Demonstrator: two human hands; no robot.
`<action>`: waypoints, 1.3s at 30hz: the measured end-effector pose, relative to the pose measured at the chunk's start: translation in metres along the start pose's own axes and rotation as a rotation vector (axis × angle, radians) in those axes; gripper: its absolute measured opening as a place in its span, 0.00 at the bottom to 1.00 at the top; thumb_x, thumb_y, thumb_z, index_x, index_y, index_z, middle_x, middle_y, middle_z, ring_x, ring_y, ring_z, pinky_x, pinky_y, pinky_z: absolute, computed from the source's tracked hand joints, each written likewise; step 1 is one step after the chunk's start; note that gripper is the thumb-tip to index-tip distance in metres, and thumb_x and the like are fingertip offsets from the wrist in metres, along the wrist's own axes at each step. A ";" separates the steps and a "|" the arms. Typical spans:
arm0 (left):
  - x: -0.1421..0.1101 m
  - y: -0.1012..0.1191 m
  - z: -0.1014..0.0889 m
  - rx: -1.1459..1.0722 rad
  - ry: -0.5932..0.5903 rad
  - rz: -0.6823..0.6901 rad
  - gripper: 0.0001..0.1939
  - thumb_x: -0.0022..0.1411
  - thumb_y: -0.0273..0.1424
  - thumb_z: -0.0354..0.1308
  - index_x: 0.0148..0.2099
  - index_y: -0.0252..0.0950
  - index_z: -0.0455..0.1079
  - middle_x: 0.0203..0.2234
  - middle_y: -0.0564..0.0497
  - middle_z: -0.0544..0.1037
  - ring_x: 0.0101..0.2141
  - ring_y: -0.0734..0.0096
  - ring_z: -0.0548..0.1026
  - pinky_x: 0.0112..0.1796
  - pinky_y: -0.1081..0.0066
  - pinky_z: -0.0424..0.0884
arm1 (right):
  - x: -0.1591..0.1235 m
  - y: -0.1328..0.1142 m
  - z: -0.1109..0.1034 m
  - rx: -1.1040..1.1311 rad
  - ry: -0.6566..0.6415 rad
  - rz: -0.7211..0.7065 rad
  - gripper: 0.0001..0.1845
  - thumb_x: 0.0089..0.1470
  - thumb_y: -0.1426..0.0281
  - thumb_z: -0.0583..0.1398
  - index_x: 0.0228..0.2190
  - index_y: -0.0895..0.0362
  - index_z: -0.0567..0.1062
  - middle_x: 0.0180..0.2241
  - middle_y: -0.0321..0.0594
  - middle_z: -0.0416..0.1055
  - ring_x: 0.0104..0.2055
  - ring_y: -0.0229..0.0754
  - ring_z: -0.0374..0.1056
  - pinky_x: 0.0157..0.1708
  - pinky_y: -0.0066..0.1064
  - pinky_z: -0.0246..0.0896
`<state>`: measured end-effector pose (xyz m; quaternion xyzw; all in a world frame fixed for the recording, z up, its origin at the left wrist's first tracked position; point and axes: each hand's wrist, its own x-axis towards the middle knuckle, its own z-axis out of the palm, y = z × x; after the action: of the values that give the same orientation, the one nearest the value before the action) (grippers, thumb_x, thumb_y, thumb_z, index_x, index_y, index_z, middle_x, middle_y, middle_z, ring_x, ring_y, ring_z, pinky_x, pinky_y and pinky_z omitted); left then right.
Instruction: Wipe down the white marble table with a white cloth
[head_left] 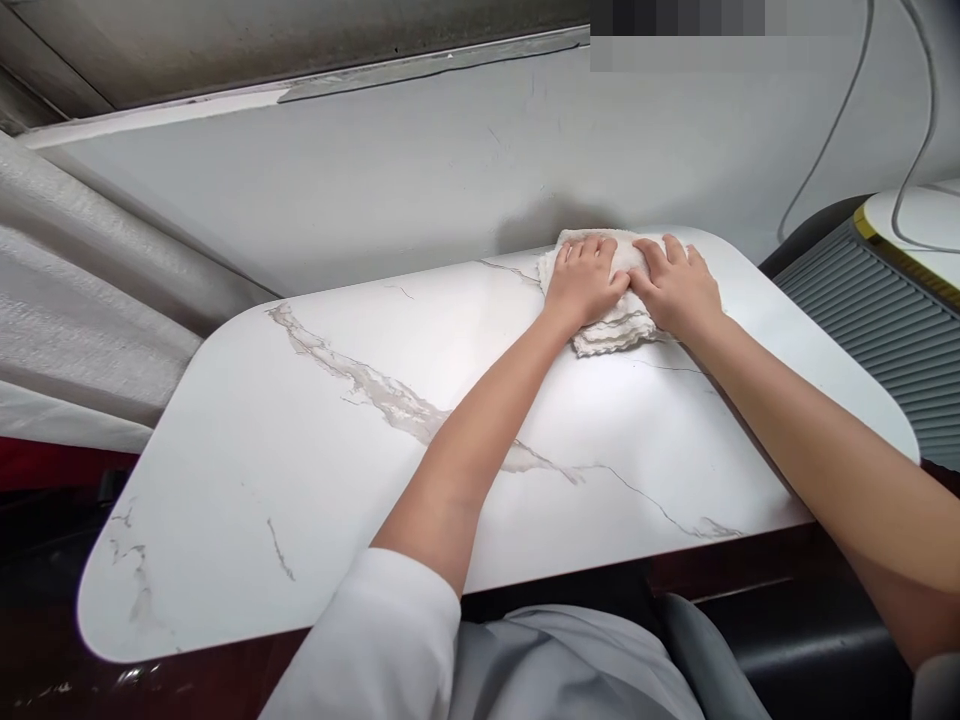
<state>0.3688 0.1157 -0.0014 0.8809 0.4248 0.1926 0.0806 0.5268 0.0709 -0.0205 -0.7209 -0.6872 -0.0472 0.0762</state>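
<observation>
A folded white cloth [615, 328] with wavy edges lies on the white marble-patterned tabletop [315, 480], close to its back edge by the wall. On the cloth's left part rests my left hand [586, 280], palm down, with its fingers laid over the fabric toward the far edge. My right hand [679, 285] presses on the right part of the same cloth, fingers spread and slightly bent. Both thumbs point inward and nearly meet over the middle. The palms hide much of the cloth.
Behind the tabletop runs a pale wall [390, 200] with a ledge above it. A light curtain [82, 290] hangs at the left. On the right stands a grey ribbed unit [855, 310] with a yellow-edged top, and a white cable [930, 110] trails onto it. A dark seat [810, 640] is below.
</observation>
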 end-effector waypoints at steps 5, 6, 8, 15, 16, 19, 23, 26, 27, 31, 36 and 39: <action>0.018 -0.008 0.002 -0.012 0.016 -0.008 0.19 0.68 0.33 0.45 0.58 0.36 0.65 0.55 0.44 0.71 0.59 0.61 0.65 0.63 0.64 0.50 | 0.019 -0.008 -0.007 0.053 -0.013 0.087 0.36 0.66 0.54 0.32 0.66 0.58 0.53 0.67 0.49 0.48 0.67 0.65 0.47 0.59 0.54 0.47; 0.021 -0.010 0.002 -0.016 0.020 -0.010 0.19 0.68 0.33 0.45 0.58 0.36 0.66 0.55 0.43 0.71 0.58 0.60 0.65 0.62 0.63 0.51 | 0.023 -0.009 -0.008 0.057 -0.016 0.086 0.36 0.66 0.55 0.33 0.66 0.59 0.53 0.66 0.50 0.50 0.66 0.65 0.48 0.59 0.54 0.48; 0.027 -0.013 0.003 -0.022 0.029 -0.016 0.18 0.68 0.33 0.45 0.57 0.37 0.66 0.55 0.43 0.71 0.58 0.59 0.66 0.61 0.62 0.53 | 0.030 -0.011 -0.008 0.064 -0.018 0.098 0.36 0.66 0.55 0.34 0.66 0.60 0.55 0.65 0.52 0.53 0.66 0.66 0.49 0.57 0.54 0.50; 0.041 -0.032 0.004 -0.023 0.032 -0.059 0.17 0.68 0.33 0.47 0.56 0.41 0.66 0.55 0.45 0.71 0.57 0.55 0.67 0.59 0.57 0.57 | 0.057 -0.015 0.007 0.050 0.061 0.102 0.30 0.66 0.56 0.39 0.63 0.52 0.59 0.62 0.52 0.58 0.63 0.63 0.53 0.59 0.70 0.37; 0.041 -0.035 0.004 -0.022 0.031 -0.060 0.17 0.68 0.33 0.47 0.56 0.41 0.66 0.55 0.45 0.72 0.57 0.55 0.67 0.59 0.58 0.58 | 0.060 -0.016 0.009 0.052 0.071 0.097 0.30 0.66 0.56 0.38 0.63 0.52 0.59 0.61 0.52 0.59 0.63 0.64 0.54 0.58 0.71 0.36; 0.041 -0.042 0.002 -0.015 0.030 -0.052 0.17 0.68 0.33 0.46 0.56 0.40 0.66 0.54 0.45 0.72 0.56 0.57 0.68 0.58 0.61 0.60 | 0.067 -0.019 0.016 0.059 0.099 0.088 0.32 0.65 0.54 0.37 0.62 0.53 0.59 0.61 0.54 0.59 0.62 0.65 0.53 0.57 0.72 0.36; 0.038 -0.046 0.000 0.006 0.042 -0.053 0.17 0.70 0.33 0.44 0.56 0.38 0.66 0.53 0.45 0.72 0.55 0.58 0.68 0.57 0.62 0.60 | 0.072 -0.023 0.023 0.056 0.120 0.086 0.33 0.65 0.54 0.35 0.63 0.52 0.59 0.61 0.55 0.58 0.62 0.66 0.52 0.56 0.72 0.37; 0.032 -0.050 -0.001 0.015 0.065 -0.063 0.16 0.70 0.33 0.44 0.55 0.36 0.66 0.52 0.44 0.73 0.54 0.59 0.69 0.57 0.62 0.60 | 0.074 -0.029 0.027 0.070 0.136 0.079 0.33 0.65 0.54 0.36 0.62 0.52 0.59 0.62 0.55 0.58 0.63 0.66 0.52 0.57 0.72 0.37; 0.030 -0.051 -0.002 0.021 0.068 -0.068 0.16 0.70 0.33 0.44 0.55 0.36 0.66 0.52 0.44 0.73 0.54 0.59 0.69 0.58 0.62 0.59 | 0.074 -0.032 0.027 0.077 0.137 0.077 0.33 0.65 0.53 0.36 0.62 0.52 0.60 0.62 0.55 0.58 0.63 0.66 0.52 0.57 0.72 0.37; 0.019 -0.054 -0.007 0.051 0.066 -0.112 0.18 0.69 0.32 0.44 0.57 0.38 0.65 0.54 0.45 0.72 0.56 0.58 0.68 0.59 0.61 0.58 | 0.071 -0.045 0.024 0.101 0.111 0.049 0.32 0.65 0.53 0.39 0.63 0.53 0.59 0.63 0.54 0.57 0.64 0.66 0.51 0.58 0.70 0.37; 0.007 -0.051 -0.011 0.073 0.081 -0.141 0.20 0.69 0.32 0.44 0.59 0.34 0.65 0.56 0.43 0.72 0.58 0.59 0.66 0.61 0.62 0.56 | 0.059 -0.056 0.014 0.128 0.050 0.057 0.32 0.64 0.56 0.41 0.65 0.53 0.57 0.66 0.52 0.52 0.67 0.64 0.48 0.61 0.64 0.40; -0.003 -0.046 -0.012 0.090 0.086 -0.140 0.21 0.69 0.31 0.44 0.60 0.33 0.65 0.57 0.43 0.70 0.59 0.61 0.65 0.63 0.63 0.53 | 0.049 -0.058 0.011 0.143 0.034 0.048 0.32 0.64 0.55 0.40 0.65 0.52 0.56 0.68 0.49 0.50 0.68 0.63 0.45 0.62 0.64 0.41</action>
<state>0.3296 0.1421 -0.0047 0.8427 0.4966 0.2048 0.0358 0.4714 0.1236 -0.0203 -0.7290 -0.6700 -0.0083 0.1404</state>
